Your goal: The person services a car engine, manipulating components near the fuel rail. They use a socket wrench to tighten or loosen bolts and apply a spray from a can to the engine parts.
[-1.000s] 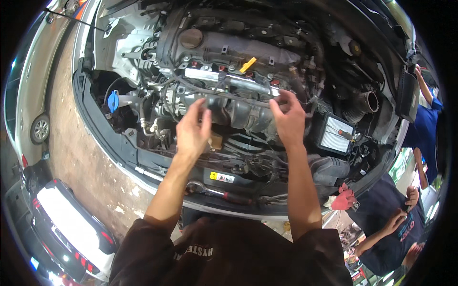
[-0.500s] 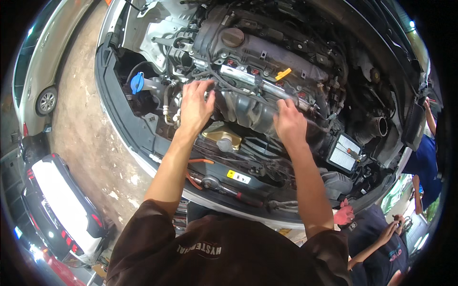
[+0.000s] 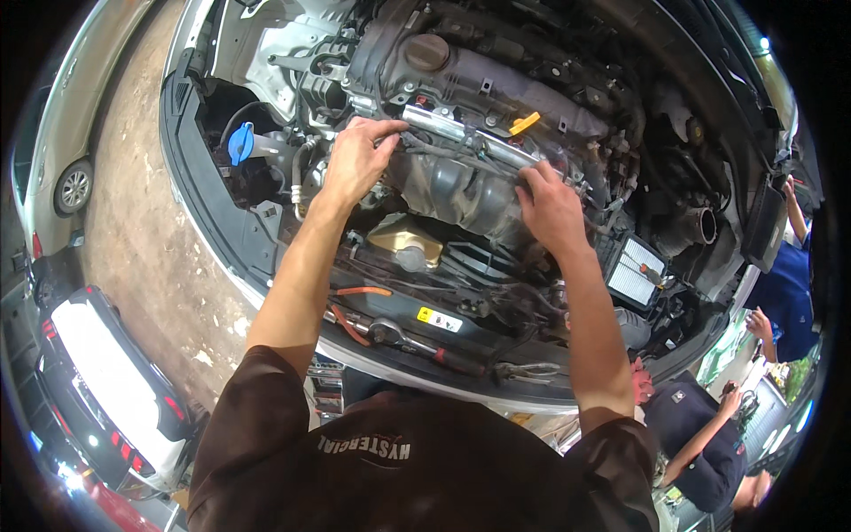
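My left hand (image 3: 359,155) is at the left end of the silver metal rail (image 3: 443,124) on the engine, its fingers bent around something hidden among dark wiring. My right hand (image 3: 550,204) is curled at the rail's right end, fingertips on hoses or wiring I cannot make out. A black ribbed intake manifold (image 3: 456,199) lies between and below my hands. Behind the rail are the yellow dipstick handle (image 3: 525,122) and the dark engine cover with its oil cap (image 3: 427,52).
Blue reservoir cap (image 3: 240,144) at left, air filter (image 3: 631,266) at right. A ratchet (image 3: 390,332), orange-handled tool (image 3: 363,292) and red glove (image 3: 641,383) lie along the front edge. Two co-workers (image 3: 784,301) (image 3: 691,434) stand right; parked cars (image 3: 106,381) stand left across concrete floor (image 3: 151,266).
My left hand has risen toward the rail's left end. My right hand has shifted up and slightly right, fingers now curled. The view has shifted, showing more engine bay front.
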`<action>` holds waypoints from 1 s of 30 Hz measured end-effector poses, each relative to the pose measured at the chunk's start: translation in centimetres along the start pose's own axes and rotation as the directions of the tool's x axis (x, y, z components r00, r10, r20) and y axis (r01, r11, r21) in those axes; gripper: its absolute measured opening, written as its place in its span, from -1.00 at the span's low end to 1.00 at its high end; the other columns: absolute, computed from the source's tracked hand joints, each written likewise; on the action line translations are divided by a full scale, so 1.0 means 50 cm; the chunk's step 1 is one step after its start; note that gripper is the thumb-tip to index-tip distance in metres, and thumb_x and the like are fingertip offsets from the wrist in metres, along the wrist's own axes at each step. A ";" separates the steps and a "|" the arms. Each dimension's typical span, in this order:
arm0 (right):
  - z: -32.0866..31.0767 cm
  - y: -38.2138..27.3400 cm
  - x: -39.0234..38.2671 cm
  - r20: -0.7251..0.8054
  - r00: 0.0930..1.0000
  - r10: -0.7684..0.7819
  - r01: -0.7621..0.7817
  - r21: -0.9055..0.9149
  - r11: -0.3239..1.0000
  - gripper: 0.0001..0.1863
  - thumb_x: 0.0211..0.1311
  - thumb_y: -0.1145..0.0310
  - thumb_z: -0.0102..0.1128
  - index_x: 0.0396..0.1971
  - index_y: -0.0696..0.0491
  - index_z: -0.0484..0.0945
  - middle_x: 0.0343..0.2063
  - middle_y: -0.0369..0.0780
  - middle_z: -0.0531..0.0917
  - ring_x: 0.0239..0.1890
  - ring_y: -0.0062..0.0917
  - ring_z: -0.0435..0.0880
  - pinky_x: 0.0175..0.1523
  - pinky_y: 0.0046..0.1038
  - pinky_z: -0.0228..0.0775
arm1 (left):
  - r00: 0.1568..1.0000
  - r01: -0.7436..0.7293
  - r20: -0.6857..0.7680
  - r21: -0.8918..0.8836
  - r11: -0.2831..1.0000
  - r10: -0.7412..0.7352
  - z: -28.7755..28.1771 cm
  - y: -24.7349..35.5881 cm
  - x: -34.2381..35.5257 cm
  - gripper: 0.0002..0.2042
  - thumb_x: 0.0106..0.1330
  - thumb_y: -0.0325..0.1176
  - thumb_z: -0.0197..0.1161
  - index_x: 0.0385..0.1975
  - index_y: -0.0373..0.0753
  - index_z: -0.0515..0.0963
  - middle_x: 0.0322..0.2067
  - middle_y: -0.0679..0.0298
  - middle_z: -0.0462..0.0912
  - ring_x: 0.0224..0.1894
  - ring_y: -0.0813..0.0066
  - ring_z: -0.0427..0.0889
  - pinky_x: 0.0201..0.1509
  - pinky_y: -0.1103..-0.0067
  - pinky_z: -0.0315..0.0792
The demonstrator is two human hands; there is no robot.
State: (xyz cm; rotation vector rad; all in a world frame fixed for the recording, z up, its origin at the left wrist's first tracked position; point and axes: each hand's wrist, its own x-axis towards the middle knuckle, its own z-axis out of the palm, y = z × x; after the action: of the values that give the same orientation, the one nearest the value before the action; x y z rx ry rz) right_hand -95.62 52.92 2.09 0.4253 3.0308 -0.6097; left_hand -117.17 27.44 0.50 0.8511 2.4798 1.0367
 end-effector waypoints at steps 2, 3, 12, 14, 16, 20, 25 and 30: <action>0.006 0.005 0.006 -0.017 1.000 0.010 -0.009 0.015 1.000 -0.78 0.36 0.34 0.32 -0.08 0.08 0.60 -0.15 -0.13 0.61 -0.25 -0.06 0.75 -0.15 -0.09 0.64 | 1.000 0.000 -0.028 -0.013 1.000 0.000 0.008 -0.004 -0.003 -0.74 0.42 -0.33 0.28 0.03 -0.12 0.78 -0.13 -0.01 0.79 0.06 0.05 0.67 0.23 0.29 0.52; 0.008 0.009 0.010 -0.038 0.999 0.012 -0.011 0.023 1.000 -0.79 0.36 0.34 0.33 -0.09 0.08 0.61 -0.16 -0.13 0.61 -0.24 -0.07 0.75 -0.15 -0.09 0.64 | 0.998 0.017 -0.055 -0.032 0.999 -0.019 0.011 -0.003 -0.001 -0.75 0.42 -0.32 0.29 0.02 -0.12 0.78 -0.14 0.00 0.79 0.06 0.06 0.68 0.22 0.29 0.52; 0.010 0.016 0.005 -0.123 0.992 -0.016 0.028 0.091 0.995 -0.78 0.34 0.36 0.35 -0.08 0.08 0.62 -0.16 -0.14 0.62 -0.24 -0.10 0.75 -0.17 -0.11 0.63 | 0.982 0.103 -0.138 -0.164 0.981 -0.126 0.031 -0.007 0.001 -0.73 0.40 -0.32 0.35 0.05 -0.13 0.79 -0.13 0.09 0.78 -0.05 0.29 0.75 0.13 0.47 0.54; 0.011 0.013 0.001 -0.131 0.991 -0.027 0.042 0.110 0.993 -0.78 0.34 0.37 0.36 -0.08 0.08 0.62 -0.16 -0.14 0.62 -0.25 -0.10 0.75 -0.17 -0.11 0.62 | 0.982 0.123 -0.119 -0.182 0.976 -0.146 0.030 -0.005 -0.001 -0.72 0.41 -0.33 0.35 0.06 -0.13 0.78 -0.10 0.08 0.79 -0.02 0.30 0.75 0.14 0.47 0.53; 0.016 0.011 0.008 -0.156 0.988 -0.015 0.030 0.090 0.996 -0.78 0.34 0.36 0.36 -0.09 0.08 0.63 -0.16 -0.14 0.63 -0.25 -0.10 0.75 -0.17 -0.12 0.63 | 0.983 0.125 -0.111 -0.196 0.973 -0.149 0.030 -0.006 -0.004 -0.71 0.41 -0.34 0.33 0.09 -0.12 0.77 -0.07 0.08 0.79 0.00 0.30 0.75 0.17 0.46 0.53; 0.028 0.016 0.009 -0.143 0.989 0.025 -0.018 0.050 0.999 -0.79 0.34 0.34 0.36 -0.10 0.08 0.63 -0.16 -0.15 0.63 -0.23 -0.10 0.75 -0.15 -0.13 0.64 | 0.995 0.068 -0.058 -0.188 0.980 -0.081 0.028 -0.016 0.001 -0.65 0.41 -0.40 0.28 0.18 -0.11 0.73 -0.02 0.08 0.79 0.07 0.28 0.75 0.26 0.45 0.52; 0.013 -0.004 0.018 -0.050 0.996 0.079 -0.079 0.016 0.997 -0.79 0.34 0.33 0.34 -0.12 0.08 0.62 -0.14 -0.13 0.63 -0.19 -0.07 0.75 -0.10 -0.09 0.64 | 0.968 0.073 0.246 -0.092 0.993 -0.049 -0.063 -0.018 0.047 -0.58 0.41 -0.55 0.12 0.24 -0.19 0.66 -0.03 0.11 0.84 0.05 0.39 0.79 0.22 0.51 0.56; 0.017 -0.014 0.013 -0.083 0.994 0.072 -0.070 0.017 0.997 -0.81 0.33 0.35 0.34 -0.14 0.09 0.61 -0.12 -0.12 0.63 -0.20 -0.06 0.75 -0.10 -0.09 0.64 | 0.989 0.085 -0.125 0.028 0.996 -0.081 -0.120 -0.055 0.004 -0.72 0.45 -0.37 0.24 0.07 -0.30 0.69 -0.11 0.08 0.83 -0.06 0.36 0.82 0.08 0.49 0.61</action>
State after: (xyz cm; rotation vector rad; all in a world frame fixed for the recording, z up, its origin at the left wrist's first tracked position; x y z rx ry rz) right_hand -96.46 52.15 1.52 0.5708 3.0760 -0.6243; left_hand -121.38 22.82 2.60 0.7055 2.6184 1.0521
